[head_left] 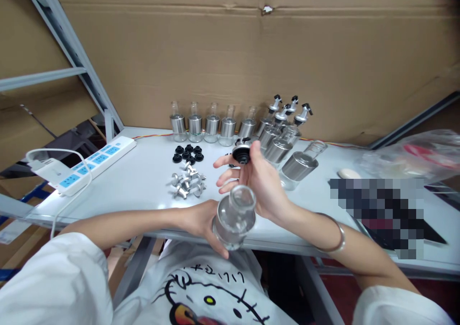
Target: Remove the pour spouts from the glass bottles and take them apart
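Note:
My left hand (206, 222) is wrapped round a glass bottle (235, 219), its open neck tilted up towards me at the table's front edge. Just above that neck, my right hand (260, 181) pinches a pourer stopper (242, 151) between thumb and forefinger, the black ribbed plug facing me; the other fingers are spread. Stopper and bottle are apart. Left of my hands lie a pile of silver pourer spouts (189, 180) and a group of black rubber stoppers (187, 154). A steel-banded glass bottle (301, 166) stands right of my right hand.
Several steel-banded bottles (195, 124) line the back, and some at the right carry pourers (302, 114). A white power strip (98, 164) lies at the left. At the right are a plastic bag (413, 155), a white rounded object (349, 173) and a blurred-out dark item.

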Available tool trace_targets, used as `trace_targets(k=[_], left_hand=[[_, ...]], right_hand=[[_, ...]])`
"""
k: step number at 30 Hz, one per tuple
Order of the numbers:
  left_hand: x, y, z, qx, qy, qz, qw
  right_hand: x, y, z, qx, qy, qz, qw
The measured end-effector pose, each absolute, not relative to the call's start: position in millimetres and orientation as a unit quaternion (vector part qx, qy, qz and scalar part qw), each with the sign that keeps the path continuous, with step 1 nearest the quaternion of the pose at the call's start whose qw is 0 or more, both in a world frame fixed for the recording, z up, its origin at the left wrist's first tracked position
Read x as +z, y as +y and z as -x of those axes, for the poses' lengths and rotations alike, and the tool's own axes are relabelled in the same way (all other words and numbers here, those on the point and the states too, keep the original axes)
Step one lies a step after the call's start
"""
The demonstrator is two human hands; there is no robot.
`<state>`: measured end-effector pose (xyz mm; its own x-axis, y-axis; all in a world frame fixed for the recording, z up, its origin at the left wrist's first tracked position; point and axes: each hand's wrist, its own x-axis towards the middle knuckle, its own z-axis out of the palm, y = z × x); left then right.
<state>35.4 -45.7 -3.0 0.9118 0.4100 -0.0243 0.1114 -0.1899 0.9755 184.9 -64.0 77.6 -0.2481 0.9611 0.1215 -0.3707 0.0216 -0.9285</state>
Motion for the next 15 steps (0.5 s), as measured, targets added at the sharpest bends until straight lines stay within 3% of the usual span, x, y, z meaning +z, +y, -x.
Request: trace_targets(k=[6,10,15], left_hand=[[5,-46,-36,0.091,0.161,-0.783,0.594],[-2,-44,-35,0.111,0.152,-0.774,0.605],[-10,-42,-35,0.14,0.137,-0.776,0.6]], right_hand=[[77,-45,-199,0.586,-0.518,0.268,0.562],[97,-44,-223,0.491,-0.679,0.211,0.504],[121,-61,-239,0.365,-0.772,0.244,0.46]])
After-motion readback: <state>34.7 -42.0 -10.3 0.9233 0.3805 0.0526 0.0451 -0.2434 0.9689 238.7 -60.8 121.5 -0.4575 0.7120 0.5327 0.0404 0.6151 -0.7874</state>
